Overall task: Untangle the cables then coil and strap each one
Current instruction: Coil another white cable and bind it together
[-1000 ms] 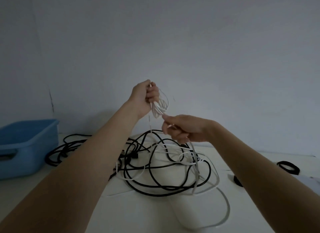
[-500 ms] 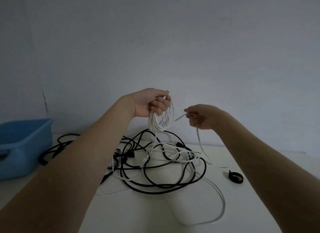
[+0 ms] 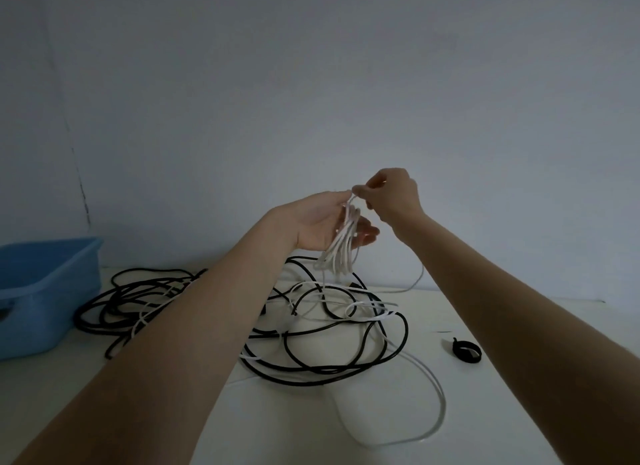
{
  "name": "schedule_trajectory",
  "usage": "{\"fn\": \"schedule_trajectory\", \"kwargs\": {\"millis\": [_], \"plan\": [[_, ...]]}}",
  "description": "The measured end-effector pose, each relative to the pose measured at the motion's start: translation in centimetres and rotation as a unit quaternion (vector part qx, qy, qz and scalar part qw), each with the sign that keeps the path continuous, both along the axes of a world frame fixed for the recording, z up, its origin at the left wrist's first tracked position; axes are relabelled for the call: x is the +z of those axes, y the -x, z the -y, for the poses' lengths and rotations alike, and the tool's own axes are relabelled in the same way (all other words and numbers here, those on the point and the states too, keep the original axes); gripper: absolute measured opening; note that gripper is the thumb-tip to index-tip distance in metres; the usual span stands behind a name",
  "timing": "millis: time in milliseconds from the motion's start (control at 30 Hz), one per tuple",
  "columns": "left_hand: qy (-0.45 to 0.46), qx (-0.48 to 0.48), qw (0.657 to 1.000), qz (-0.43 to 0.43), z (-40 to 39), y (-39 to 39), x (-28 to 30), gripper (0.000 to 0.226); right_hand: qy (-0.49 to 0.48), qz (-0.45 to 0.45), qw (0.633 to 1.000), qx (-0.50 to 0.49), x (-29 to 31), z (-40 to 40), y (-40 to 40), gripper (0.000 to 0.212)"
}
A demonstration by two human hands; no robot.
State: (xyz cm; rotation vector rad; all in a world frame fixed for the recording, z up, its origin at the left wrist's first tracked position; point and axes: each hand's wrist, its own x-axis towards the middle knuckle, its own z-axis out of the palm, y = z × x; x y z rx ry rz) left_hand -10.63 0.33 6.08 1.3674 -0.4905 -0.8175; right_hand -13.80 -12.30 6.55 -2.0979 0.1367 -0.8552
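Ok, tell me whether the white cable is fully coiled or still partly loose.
Partly coiled. A bunch of loops of the white cable hangs across the left hand, while the right hand pinches a strand; more white cable lies slack on the table.

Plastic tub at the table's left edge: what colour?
Blue. The rectangular plastic tub shows best, and only, in the head view.

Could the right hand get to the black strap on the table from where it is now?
Probably yes. The black strap lies alone on the table, apart from the tangle, just inside the right forearm. But the right hand is pinching the white cable at the left hand, so it must let go first.
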Motion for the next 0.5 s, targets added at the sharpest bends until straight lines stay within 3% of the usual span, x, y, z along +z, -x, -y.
{"fn": "schedule_trajectory", "kwargs": {"millis": [133,233,333,367,433,500], "plan": [[0.117,0.056,0.991,-0.039,0.6,-0.6,-0.2,0.039,-0.062,-0.01,0.988,0.139,-0.1,-0.6,1.6,0.017],[0.177,0.139,0.973,-0.051,0.5,-1.1,0.0,0.033,-0.125,-0.03,0.955,0.267,-1.1,-0.7,1.9,0.031],[0.303,0.195,0.929,-0.079,0.1,-1.5,1.1,0.029,-0.175,-0.025,0.934,0.309,-2.5,-0.7,1.8,0.01],[0.345,0.217,0.909,-0.088,-0.4,-1.9,1.7,0.031,-0.169,-0.044,0.932,0.317,-3.2,-0.5,1.7,0.007],[0.403,0.233,0.878,-0.11,-1.6,-2.7,2.8,0.037,-0.119,-0.113,0.922,0.35,-4.4,0.3,1.7,0.027],[0.384,0.181,0.898,-0.119,-2.9,-2.7,3.4,0.038,-0.053,-0.201,0.909,0.362,-5.1,1.0,1.7,0.045]]}}
